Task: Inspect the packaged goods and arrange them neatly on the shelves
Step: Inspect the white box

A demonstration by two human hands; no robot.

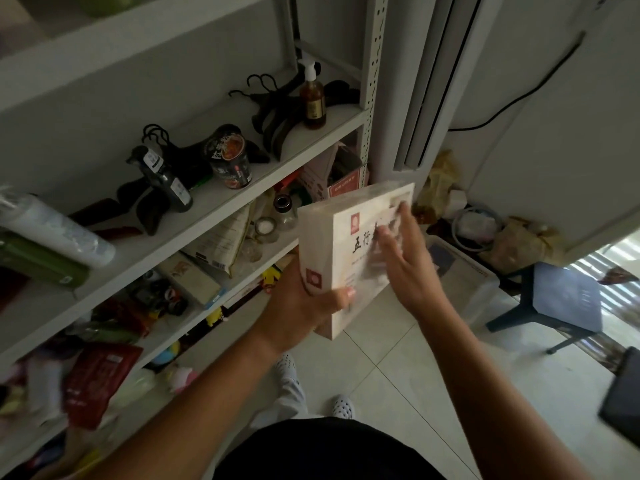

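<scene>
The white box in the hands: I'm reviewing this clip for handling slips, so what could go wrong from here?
1. Only the left hand grips the white box, low down; the right hand lies flat on its front, so it might tip and fall to the floor.
2. The shelf is crowded; sliding the box in could topple the pump bottle or the can.

Left hand: grips the lower corner of the box, thumb across its front face. Right hand: fingers straight, laid flat on that face, blurred. Both forearms extend forward.
</scene>
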